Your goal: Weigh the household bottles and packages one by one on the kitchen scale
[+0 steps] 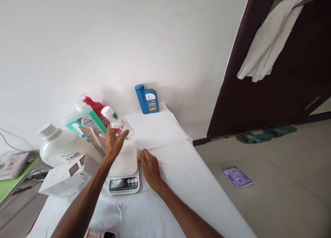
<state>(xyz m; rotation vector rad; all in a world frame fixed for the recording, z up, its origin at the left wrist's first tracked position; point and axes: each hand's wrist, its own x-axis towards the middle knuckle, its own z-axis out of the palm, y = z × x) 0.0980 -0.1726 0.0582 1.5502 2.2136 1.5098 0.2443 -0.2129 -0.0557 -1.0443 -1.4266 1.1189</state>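
Note:
My left hand (pixel 115 143) reaches past the scale to a clear plastic bottle (pixel 123 125) with a white cap and a red and green label. Its thumb and fingers are spread apart at the near side of the bottle; whether they touch it I cannot tell. A white digital kitchen scale (pixel 124 165) lies below that hand, its platform bare and its display facing me. Fingers curled in, my right hand (pixel 150 167) rests on the cloth against or close beside the scale's right edge.
Left of the scale crowd a white box (pixel 68 174), a large white jug (pixel 69 145), a green-liquid bottle (pixel 86 119) and a red bottle (pixel 95 107). A blue container (pixel 147 99) stands by the wall. A pink-strapped watch (pixel 99 234) lies at the near edge.

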